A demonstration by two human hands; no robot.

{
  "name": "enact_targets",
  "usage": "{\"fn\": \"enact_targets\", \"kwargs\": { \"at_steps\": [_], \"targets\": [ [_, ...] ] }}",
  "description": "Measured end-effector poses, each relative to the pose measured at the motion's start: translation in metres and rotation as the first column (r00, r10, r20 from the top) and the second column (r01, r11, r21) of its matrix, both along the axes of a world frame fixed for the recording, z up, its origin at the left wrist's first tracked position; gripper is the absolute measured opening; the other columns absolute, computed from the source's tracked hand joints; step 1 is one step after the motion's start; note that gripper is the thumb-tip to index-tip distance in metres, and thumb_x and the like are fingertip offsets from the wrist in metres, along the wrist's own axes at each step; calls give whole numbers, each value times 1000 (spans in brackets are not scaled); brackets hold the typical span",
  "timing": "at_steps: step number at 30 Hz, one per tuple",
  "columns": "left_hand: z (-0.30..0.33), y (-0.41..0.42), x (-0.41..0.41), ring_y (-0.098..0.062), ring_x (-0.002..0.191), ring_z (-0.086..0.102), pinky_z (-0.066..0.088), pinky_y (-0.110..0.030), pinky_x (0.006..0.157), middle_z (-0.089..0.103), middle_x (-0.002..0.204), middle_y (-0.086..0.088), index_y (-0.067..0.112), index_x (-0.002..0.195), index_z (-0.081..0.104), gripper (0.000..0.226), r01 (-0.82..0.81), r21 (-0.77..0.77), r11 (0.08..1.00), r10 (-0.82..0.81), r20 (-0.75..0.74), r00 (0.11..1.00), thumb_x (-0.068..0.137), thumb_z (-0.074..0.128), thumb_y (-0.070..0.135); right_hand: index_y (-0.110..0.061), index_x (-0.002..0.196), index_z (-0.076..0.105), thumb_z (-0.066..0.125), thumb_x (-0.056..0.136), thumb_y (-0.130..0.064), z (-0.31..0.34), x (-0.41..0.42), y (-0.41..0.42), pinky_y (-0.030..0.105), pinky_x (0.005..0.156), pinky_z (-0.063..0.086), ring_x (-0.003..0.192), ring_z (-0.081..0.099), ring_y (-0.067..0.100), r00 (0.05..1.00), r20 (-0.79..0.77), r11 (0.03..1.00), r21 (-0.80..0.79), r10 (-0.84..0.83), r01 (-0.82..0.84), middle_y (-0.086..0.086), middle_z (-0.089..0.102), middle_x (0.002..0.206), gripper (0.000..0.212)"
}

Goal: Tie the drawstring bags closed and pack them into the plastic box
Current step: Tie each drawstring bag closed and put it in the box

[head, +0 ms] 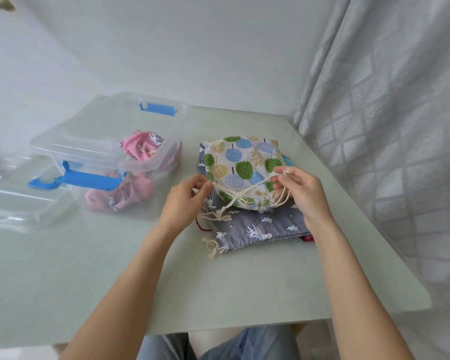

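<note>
Right now your left hand (186,196) pinches one cream cord (247,190) of the tree-print bag (240,165) between thumb and fingertips, just off the bag's left edge. Your right hand (300,190) has its fingers curled round the cords on the other side, thumb and forefinger nipped together at the bag's right edge. The cords cross over each other in front of the bag's gathered mouth, which faces you, and their knotted ends (220,216) trail down to the left onto the cloth below.

That bag sits on top of a grey bag (257,227) printed with clouds and white animals, lying flat on the worktop (166,281); its own cord ends (212,246) curl off its near-left corner. A strip of red cord (202,226) shows at the grey bag's left edge and a scrap of dark red cloth (307,239) at its right, so something lies under it, though you cannot tell what.

To the left stands the clear plastic box (109,162) with blue latches (83,180), open on top, with pink bags (140,149) inside. Its clear lid (24,198) rests on the worktop just left of it. A grey patterned curtain (387,126) hangs along the right side.
</note>
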State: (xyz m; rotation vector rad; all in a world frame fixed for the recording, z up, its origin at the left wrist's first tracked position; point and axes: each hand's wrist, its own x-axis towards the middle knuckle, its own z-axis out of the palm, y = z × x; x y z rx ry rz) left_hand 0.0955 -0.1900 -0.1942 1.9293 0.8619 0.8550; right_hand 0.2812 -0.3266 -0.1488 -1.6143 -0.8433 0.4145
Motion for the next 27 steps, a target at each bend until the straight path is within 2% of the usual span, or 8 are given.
{"fn": "enact_targets", "kwargs": {
  "at_steps": [5,9,14,18,20,22,24,27],
  "targets": [
    [13,-11,-4,-6,48,36,32,-22,53,44,51,11,14,76,64,27,151,63,987,-150,-19,989,92,56,34,-19,103,58,51,95,-9,12,-13,-10,22,58,49,51,56,11,967,180,981,-111,179,-161,-4,65,69,14],
    [34,-19,-12,-5,51,42,33,-20,54,57,59,8,18,77,67,20,234,144,962,-232,-30,972,90,59,31,-17,99,57,52,95,-15,22,-30,6,22,60,45,49,47,4,941,206,957,-167,269,-237,-8,56,63,7],
    [66,-29,-23,3,61,57,37,-7,59,69,72,12,19,87,71,12,405,211,890,-383,-137,914,90,59,22,-16,100,65,58,90,-7,38,-42,18,19,63,46,57,54,0,885,231,911,-187,404,-367,-8,64,84,16],
    [78,-27,-24,0,65,60,40,-11,61,70,73,13,20,89,69,11,336,270,902,-335,-53,941,91,58,19,-29,111,64,57,85,-5,37,-44,12,42,78,49,82,61,31,761,328,821,-346,559,-454,-6,70,91,36],
    [80,-29,-21,-4,67,64,47,-19,64,71,74,10,20,90,67,12,337,263,904,-344,-20,939,92,56,20,-27,110,64,64,85,-12,36,-45,9,35,84,51,90,64,15,759,316,817,-320,569,-480,-6,70,98,29],
    [81,-34,-18,-10,63,65,50,-24,62,70,69,10,18,90,66,14,319,244,916,-334,22,942,94,53,20,-21,108,68,67,86,-22,35,-48,7,24,77,48,79,61,2,771,348,845,-277,533,-458,-11,70,91,22],
    [80,-38,-14,-9,53,61,49,-20,54,66,64,10,16,93,65,17,256,206,945,-278,90,956,96,48,19,-20,102,70,64,87,-23,35,-49,4,19,64,43,63,53,1,783,409,884,-227,468,-410,-14,66,73,16],
    [73,-36,-10,-5,66,64,53,-21,54,66,92,3,19,102,61,17,198,100,975,-211,152,965,91,54,8,-23,97,70,60,91,-17,37,-47,-2,30,60,43,57,51,10,766,456,891,-227,453,-392,-11,60,62,13]
  ]
}}
